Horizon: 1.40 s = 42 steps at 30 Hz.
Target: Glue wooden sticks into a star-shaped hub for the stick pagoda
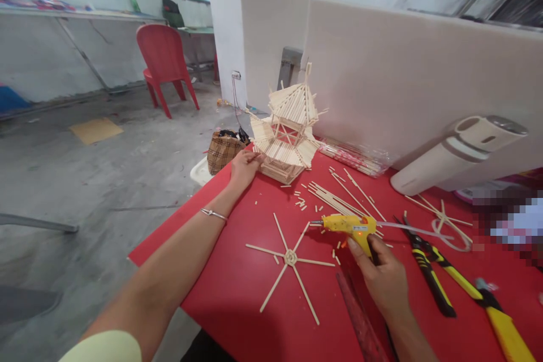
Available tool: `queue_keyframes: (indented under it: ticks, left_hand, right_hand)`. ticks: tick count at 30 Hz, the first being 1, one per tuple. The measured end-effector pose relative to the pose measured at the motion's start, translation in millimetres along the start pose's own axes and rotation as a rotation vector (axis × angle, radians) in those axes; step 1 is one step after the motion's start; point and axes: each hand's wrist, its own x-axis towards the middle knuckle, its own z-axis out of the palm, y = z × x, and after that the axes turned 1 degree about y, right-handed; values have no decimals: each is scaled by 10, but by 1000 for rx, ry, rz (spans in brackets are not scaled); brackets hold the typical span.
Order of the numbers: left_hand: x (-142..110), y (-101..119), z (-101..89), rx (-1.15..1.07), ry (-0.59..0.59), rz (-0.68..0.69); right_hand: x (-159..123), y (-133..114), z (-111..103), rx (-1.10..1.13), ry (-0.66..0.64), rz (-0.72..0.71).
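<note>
My right hand grips the handle of a yellow glue gun; a small orange light shows on it. Its nozzle points left, close to the tip of one arm of a six-armed stick star lying flat on the red table. A clear glue stick trails from the gun's rear. At the far table edge stands a model pavilion built of thin wooden sticks, with two roof tiers. My left hand has its bent fingers closed on the left corner of the pavilion's base; the fingertips are partly hidden.
Loose sticks and short cut pieces lie mid-table. Yellow-black pliers, a second stick star and a white tumbler are at right. Bagged sticks lie behind. A plaid bag and red chair stand beyond.
</note>
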Motion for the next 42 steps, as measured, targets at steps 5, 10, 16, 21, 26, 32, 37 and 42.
queue_keyframes:
  ticks: [5,10,16,21,26,32,37,42]
  left_hand:
    - [-34,-35,-15,15,-11,11]
    - [-113,-28,-109,26,37,7]
    - [-199,91,-358,92,153,-59]
    - [-295,218,-476,180,163,-66]
    - [-494,385,-462,380,22,-28]
    - [-870,522,-426,332,-118,198]
    - [-1143,571,-455,291,-211,254]
    - [-1251,622,-480,273,-234,267]
  right_hand:
    - [-1,23,23,30,-16,-27]
    - [-2,27,29,34,0,-49]
    - [-18,-7,37,68,7,-82]
    - [-26,-4,70,68,1,-106]
    - [-22,22,98,50,12,-119]
    - [-6,-1,81,51,8,-105]
    - [-12,-30,61,28,24,-77]
    - [-22,-69,13,-85,108,-54]
